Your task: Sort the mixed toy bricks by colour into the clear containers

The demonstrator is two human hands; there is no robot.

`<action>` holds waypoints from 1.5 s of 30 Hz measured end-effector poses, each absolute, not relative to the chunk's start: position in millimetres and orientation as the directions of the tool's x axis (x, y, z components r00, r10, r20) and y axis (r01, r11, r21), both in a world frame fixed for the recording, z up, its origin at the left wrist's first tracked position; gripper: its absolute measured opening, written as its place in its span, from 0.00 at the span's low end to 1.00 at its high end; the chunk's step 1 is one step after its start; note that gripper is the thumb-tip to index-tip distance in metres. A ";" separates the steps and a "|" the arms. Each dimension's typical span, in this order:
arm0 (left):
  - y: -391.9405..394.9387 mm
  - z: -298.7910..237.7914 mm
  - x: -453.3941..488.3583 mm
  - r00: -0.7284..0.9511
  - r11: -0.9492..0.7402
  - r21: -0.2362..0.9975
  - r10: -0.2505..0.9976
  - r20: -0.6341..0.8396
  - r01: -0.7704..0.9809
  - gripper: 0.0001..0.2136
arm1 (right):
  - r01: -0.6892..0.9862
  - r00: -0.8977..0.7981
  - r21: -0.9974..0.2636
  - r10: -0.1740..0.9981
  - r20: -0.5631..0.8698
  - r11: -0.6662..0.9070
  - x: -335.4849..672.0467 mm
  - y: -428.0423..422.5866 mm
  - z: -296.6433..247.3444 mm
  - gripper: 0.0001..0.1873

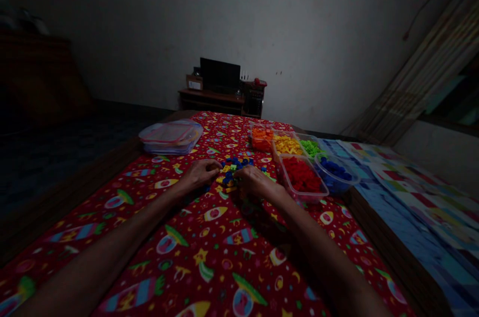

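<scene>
A small heap of mixed toy building bricks (228, 177), blue, yellow and green, lies on the patterned red cloth. My left hand (202, 173) is at the heap's left edge, thumb and fingers drawn together in a pinch. Whatever is between those fingertips is too small and dark to name. On the heap's right side my right hand (253, 180) bends down over the bricks with curled fingers. Its fingertips are partly hidden, so what they grip does not show.
To the right stand tubs of red bricks (301, 175), blue bricks (335, 169), yellow bricks (287, 145), orange bricks (262, 138) and green bricks (310, 148). Stacked clear lids (171, 136) lie at the left. Beyond the red cloth (209, 237) is a desk with a monitor (220, 75).
</scene>
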State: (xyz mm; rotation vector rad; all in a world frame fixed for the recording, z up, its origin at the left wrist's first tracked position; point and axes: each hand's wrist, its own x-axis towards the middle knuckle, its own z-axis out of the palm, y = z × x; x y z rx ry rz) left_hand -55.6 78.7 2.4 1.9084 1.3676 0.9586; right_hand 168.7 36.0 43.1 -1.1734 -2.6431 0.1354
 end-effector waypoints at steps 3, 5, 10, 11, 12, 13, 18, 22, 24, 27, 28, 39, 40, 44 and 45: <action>76.4 8.4 -53.9 0.315 -0.394 0.725 0.915 0.252 0.565 0.16 | 0.708 -0.653 -0.230 0.743 0.145 0.667 182.6 35.3 55.8 0.14; 72.3 12.4 -49.1 0.365 -0.486 0.640 0.873 0.324 0.596 0.14 | 0.732 -0.635 -0.224 0.764 0.117 0.643 191.0 35.9 62.1 0.13; 55.1 11.2 -28.1 0.568 -0.721 0.413 0.692 0.445 0.556 0.11 | 0.753 -0.634 -0.165 0.769 0.079 0.638 198.2 40.0 52.8 0.12; 51.1 10.2 -23.7 0.606 -0.752 0.357 0.658 0.447 0.553 0.11 | 0.751 -0.634 -0.158 0.767 0.098 0.641 198.1 41.1 48.4 0.12; 47.4 9.6 -19.9 0.632 -0.770 0.299 0.635 0.444 0.564 0.10 | 0.747 -0.634 -0.156 0.763 0.124 0.646 198.2 42.1 44.3 0.11; 44.1 9.3 -16.9 0.647 -0.773 0.245 0.627 0.435 0.585 0.10 | 0.742 -0.634 -0.159 0.759 0.151 0.651 198.5 43.1 41.0 0.10; 38.5 10.3 -15.7 0.614 -0.711 0.155 0.680 0.401 0.686 0.08 | 0.707 -0.638 -0.210 0.737 0.224 0.675 204.6 46.6 43.3 0.05; 43.4 11.3 -22.4 0.530 -0.680 0.282 0.716 0.455 0.676 0.08 | 0.711 -0.614 -0.260 0.758 0.221 0.653 207.1 47.2 53.5 0.07; 45.1 14.8 -24.5 0.461 -0.643 0.359 0.750 0.475 0.676 0.09 | 0.722 -0.577 -0.298 0.781 0.239 0.625 207.0 47.0 55.3 0.08; 45.3 21.7 -25.7 0.408 -0.599 0.429 0.789 0.459 0.677 0.09 | 0.731 -0.526 -0.343 0.808 0.266 0.589 206.4 46.4 54.2 0.12; 45.1 23.0 -25.9 0.407 -0.596 0.435 0.793 0.454 0.675 0.09 | 0.734 -0.517 -0.346 0.811 0.275 0.585 206.2 46.2 53.5 0.13; 53.9 7.4 -21.4 0.594 -0.726 0.246 0.674 0.438 0.642 0.09 | 0.716 -0.502 -0.331 0.783 0.367 0.614 198.5 42.0 55.5 0.10; 54.4 7.5 -19.2 0.594 -0.715 0.224 0.683 0.425 0.662 0.08 | 0.736 -0.479 -0.327 0.798 0.366 0.592 196.0 43.4 53.8 0.11; 52.6 9.6 -11.8 0.566 -0.663 0.197 0.730 0.384 0.722 0.07 | 0.737 -0.524 -0.281 0.782 0.338 0.615 184.7 52.5 40.0 0.13; 51.4 10.3 -10.9 0.566 -0.660 0.207 0.735 0.373 0.722 0.07 | 0.713 -0.563 -0.271 0.758 0.328 0.647 182.5 54.7 36.2 0.13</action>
